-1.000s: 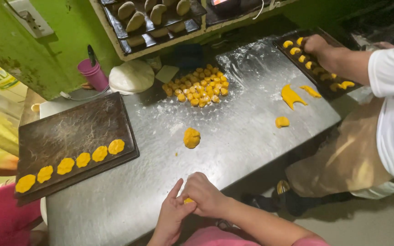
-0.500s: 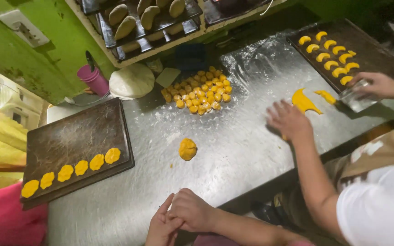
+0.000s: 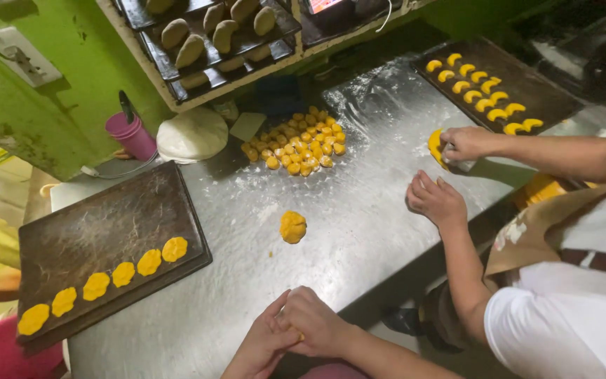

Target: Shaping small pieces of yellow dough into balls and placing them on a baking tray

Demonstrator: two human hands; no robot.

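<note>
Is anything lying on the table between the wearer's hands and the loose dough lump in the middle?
Nothing visible. The left hand and right hand, pressed together at the near edge, face bare metal table up to the dough lump. The tray sits off to the left.
</note>
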